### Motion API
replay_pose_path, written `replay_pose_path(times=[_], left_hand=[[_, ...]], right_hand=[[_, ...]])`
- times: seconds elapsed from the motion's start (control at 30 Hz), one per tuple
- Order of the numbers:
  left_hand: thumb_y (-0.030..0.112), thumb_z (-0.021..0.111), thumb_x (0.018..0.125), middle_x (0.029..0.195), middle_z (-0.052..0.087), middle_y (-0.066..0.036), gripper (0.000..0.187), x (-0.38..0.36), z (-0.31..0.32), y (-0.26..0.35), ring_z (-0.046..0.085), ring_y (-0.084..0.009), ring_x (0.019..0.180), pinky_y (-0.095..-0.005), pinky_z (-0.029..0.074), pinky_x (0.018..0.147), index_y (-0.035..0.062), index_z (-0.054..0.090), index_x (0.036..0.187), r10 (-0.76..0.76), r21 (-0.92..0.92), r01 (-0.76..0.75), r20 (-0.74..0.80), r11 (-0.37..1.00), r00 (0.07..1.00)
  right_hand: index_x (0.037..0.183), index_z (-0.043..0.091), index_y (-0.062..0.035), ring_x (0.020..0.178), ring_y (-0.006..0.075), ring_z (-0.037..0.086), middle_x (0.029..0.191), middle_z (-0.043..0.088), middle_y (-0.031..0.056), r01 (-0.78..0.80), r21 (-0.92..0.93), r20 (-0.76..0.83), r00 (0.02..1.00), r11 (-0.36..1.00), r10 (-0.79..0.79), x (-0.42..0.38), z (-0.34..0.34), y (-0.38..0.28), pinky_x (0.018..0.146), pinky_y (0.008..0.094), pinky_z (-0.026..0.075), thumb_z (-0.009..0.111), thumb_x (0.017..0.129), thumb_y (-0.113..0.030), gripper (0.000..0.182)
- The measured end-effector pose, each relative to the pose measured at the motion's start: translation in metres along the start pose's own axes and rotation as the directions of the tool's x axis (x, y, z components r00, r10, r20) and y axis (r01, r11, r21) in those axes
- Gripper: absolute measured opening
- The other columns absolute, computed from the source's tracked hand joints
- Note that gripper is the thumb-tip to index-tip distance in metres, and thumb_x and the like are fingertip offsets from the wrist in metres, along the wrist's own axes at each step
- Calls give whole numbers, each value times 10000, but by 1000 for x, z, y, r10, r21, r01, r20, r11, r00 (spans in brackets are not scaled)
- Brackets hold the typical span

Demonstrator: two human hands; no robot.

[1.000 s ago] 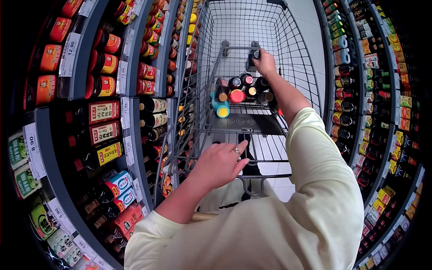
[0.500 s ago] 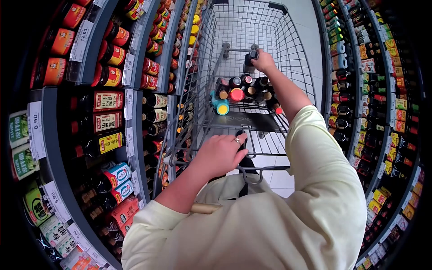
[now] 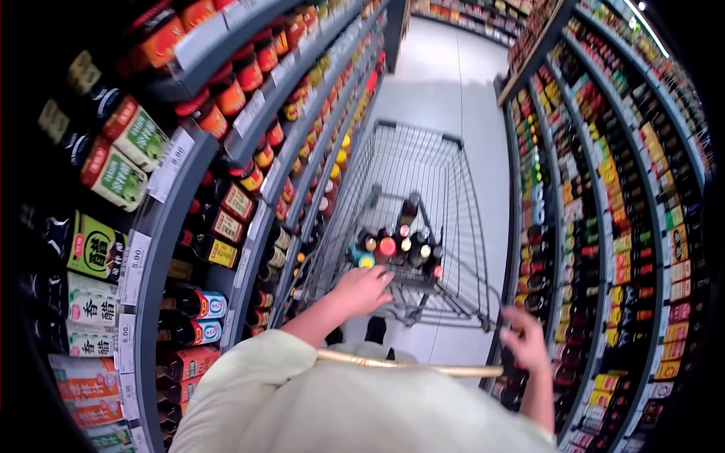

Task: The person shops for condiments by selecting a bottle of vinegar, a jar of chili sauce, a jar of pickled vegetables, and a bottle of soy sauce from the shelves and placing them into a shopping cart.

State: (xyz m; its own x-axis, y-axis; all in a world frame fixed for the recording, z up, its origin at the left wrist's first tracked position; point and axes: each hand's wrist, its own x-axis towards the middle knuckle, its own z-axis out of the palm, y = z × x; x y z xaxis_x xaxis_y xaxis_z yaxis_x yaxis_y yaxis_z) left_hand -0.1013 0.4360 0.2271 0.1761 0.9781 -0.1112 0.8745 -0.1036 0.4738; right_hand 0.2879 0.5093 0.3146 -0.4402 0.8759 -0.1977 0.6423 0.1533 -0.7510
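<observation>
A grey wire shopping cart (image 3: 470, 204) stands in front of me. Inside it, several dark bottles (image 3: 417, 255) with coloured caps are grouped near my end, beside a teal bottle with a yellow cap (image 3: 365, 260). Farther in is another dark bottle (image 3: 410, 205), with no hand on it. My left hand (image 3: 361, 290), a ring on one finger, reaches over the cart's near end, fingers stretched and empty. My right hand (image 3: 525, 337) is off the cart's right side, slightly blurred, fingers apart and loosely bent. Close to it ends a tan bar (image 3: 423, 369) crossing my front.
Left shelves (image 3: 175, 198) hold sauce jars, vinegar bottles and price tags, close beside the cart. Right shelves (image 3: 596, 226) carry rows of bottles and packets. The pale floor (image 3: 434, 68) runs ahead between them, towards more shelving (image 3: 483, 23).
My right hand has let go of the dark bottle and come back out of the cart to the right. The view has tilted up, showing more aisle. My left hand stays near the cart's near end.
</observation>
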Motion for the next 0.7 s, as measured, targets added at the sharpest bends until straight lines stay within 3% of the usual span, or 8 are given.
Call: replay_pose_path(times=[0.1, 0.17, 0.27, 0.33, 0.43, 0.5, 0.57, 0.7], left_hand=[[478, 629, 875, 1222, 606, -150, 591, -38, -45, 3, 565, -324, 1156, -429, 440, 985, 77, 565, 1304, -33, 126, 40, -54, 991, 998], [533, 654, 836, 1212, 616, -174, 649, -72, -76, 1, 587, -334, 1119, -427, 446, 975, 77, 583, 1292, -35, -4, 35, -45, 999, 998], [598, 676, 783, 1116, 659, -193, 719, -115, -90, -3, 622, -358, 1044, -428, 451, 966, 63, 610, 1259, -134, -69, 145, 143, 987, 981], [576, 677, 775, 923, 700, -170, 621, -135, -85, -2, 662, -332, 939, -416, 439, 972, 97, 670, 1169, -229, 114, 201, 358, 973, 905], [506, 674, 777, 789, 702, -118, 437, -149, -49, -8, 681, -280, 863, -386, 424, 974, 160, 721, 1039, -223, 282, 113, 396, 953, 891], [376, 675, 751, 704, 684, -74, 229, -151, -46, -11, 676, -256, 761, -361, 427, 917, 196, 742, 875, -121, 199, 71, 255, 977, 959], [270, 670, 728, 694, 678, -69, 173, -148, -48, -11, 661, -258, 733, -361, 434, 864, 195, 739, 868, -119, 202, 72, 231, 977, 966], [251, 675, 721, 719, 673, -46, 205, -134, -50, -16, 660, -242, 785, -358, 427, 867, 220, 695, 923, -165, 190, 121, 238, 974, 957]], right_hand=[[1159, 659, -38, 1253, 415, 513, 1227, 634, 181, 147, -136, -70, 985, 980, -157, -68, 5, 6, 1057, 512, 386, 814, 658, -475, 683], [1158, 661, -52, 1264, 448, 487, 1242, 627, 164, 153, -384, 42, 988, 911, -148, -85, 19, 2, 1084, 529, 348, 824, 633, -503, 711], [1094, 685, -98, 1137, 349, 576, 1114, 675, 108, 137, -553, -64, 977, 822, -206, -88, 57, 15, 980, 473, 419, 818, 645, -422, 569], [957, 719, -130, 914, 231, 640, 907, 705, 28, 11, -700, -244, 936, 714, -253, -79, 75, 28, 792, 395, 481, 782, 647, -276, 348], [854, 738, -128, 831, 224, 653, 806, 698, 14, 13, -712, -144, 976, 702, -164, -65, 66, 25, 718, 372, 507, 760, 616, -229, 260], [784, 743, -128, 791, 226, 658, 750, 690, 20, 77, -736, -93, 973, 673, -212, -56, 58, 23, 659, 369, 520, 737, 598, -197, 198], [794, 747, -127, 801, 241, 660, 769, 697, 33, 106, -717, -5, 988, 689, -157, -50, 52, 20, 662, 375, 530, 722, 591, -182, 211], [808, 759, -153, 807, 243, 662, 783, 703, 29, 115, -716, 20, 989, 688, -145, -33, 44, 19, 668, 376, 537, 707, 601, -206, 221]])
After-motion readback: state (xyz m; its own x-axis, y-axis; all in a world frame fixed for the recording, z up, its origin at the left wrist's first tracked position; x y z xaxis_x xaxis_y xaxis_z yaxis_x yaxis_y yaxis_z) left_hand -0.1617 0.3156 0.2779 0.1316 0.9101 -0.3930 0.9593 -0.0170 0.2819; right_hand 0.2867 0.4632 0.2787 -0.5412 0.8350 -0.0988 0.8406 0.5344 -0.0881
